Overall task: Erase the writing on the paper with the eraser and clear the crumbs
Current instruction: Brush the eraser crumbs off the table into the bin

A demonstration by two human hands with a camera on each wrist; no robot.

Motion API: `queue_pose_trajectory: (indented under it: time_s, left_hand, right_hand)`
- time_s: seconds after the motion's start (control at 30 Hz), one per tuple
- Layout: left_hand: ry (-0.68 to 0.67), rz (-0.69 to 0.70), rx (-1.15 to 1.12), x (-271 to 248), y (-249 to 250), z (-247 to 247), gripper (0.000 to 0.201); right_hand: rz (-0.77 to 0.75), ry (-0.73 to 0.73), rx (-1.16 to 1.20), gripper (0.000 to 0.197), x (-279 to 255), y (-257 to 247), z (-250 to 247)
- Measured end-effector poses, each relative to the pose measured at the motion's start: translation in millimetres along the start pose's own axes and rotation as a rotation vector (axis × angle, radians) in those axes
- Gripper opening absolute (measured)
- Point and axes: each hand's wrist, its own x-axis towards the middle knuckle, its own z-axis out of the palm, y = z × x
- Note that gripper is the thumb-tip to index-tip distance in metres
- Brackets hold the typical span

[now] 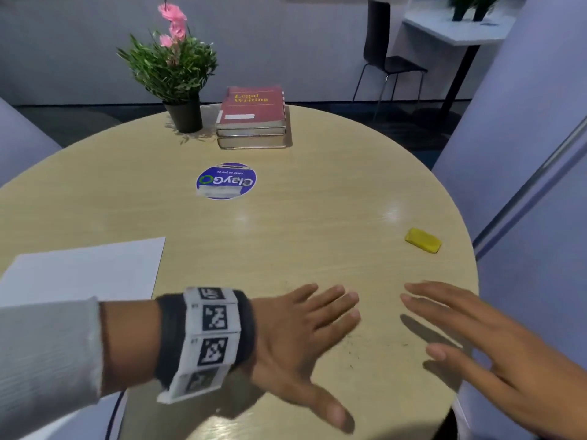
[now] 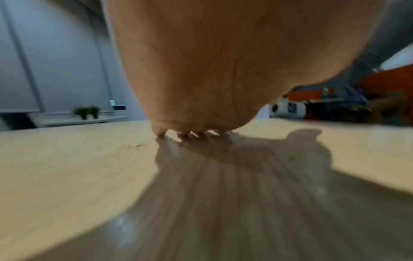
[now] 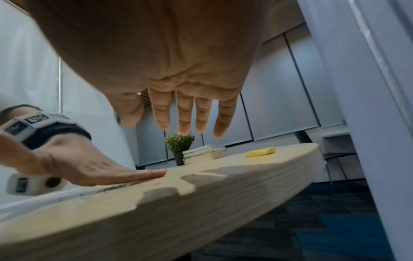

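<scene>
My left hand (image 1: 305, 331) lies flat on the round wooden table (image 1: 286, 236), fingers straight and pressed to the surface, near the front right edge. Dark eraser crumbs (image 1: 351, 365) are scattered on the wood just past its fingertips (image 2: 161, 135). My right hand (image 1: 476, 338) hovers open, palm down, above the table's right rim, holding nothing (image 3: 190, 113). The yellow eraser (image 1: 423, 240) lies alone on the table further back at the right (image 3: 260, 152). The white paper (image 1: 85, 274) lies at the left front, and no writing shows on it.
A potted plant with pink flowers (image 1: 173, 68) and a stack of books (image 1: 254, 117) stand at the table's far side. A round blue sticker (image 1: 226, 181) sits mid-table. Upholstered seat backs flank the table left and right; a black chair (image 1: 386, 55) stands beyond.
</scene>
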Motion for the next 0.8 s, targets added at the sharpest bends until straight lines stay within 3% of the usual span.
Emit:
queue_pose_trajectory:
  time_s: [0.13, 0.27, 0.33, 0.53, 0.67, 0.73, 0.8]
  left_hand:
    - [0.088, -0.258, 0.004, -14, -40, -27, 0.137]
    - [0.032, -0.584, -0.053, -35, -97, -28, 0.161]
    - [-0.003, -0.651, -0.070, -41, -99, -18, 0.165]
    - [0.001, -0.436, -0.089, -31, -36, 7, 0.157]
    - [-0.034, -0.195, -0.052, -33, 11, 15, 0.133]
    - [-0.005, -0.222, -0.053, -38, 8, 4, 0.134]
    - [0.039, -0.361, -0.022, -45, -12, -8, 0.145]
  right_hand:
    - [0.029, 0.151, 0.077, 0.043, -22, -4, 3]
    - [0.027, 0.241, 0.067, 0.038, -42, -21, 26]
    - [0.040, 0.280, 0.059, 0.036, -52, -30, 38]
    - [0.056, 0.380, 0.145, 0.038, -68, -46, 74]
    - [0.055, 0.490, 0.254, 0.036, -66, -63, 75]
    - [0.061, 0.574, 0.291, 0.035, -68, -69, 63]
    - [0.101, 0.627, 0.294, 0.035, -74, -67, 50]
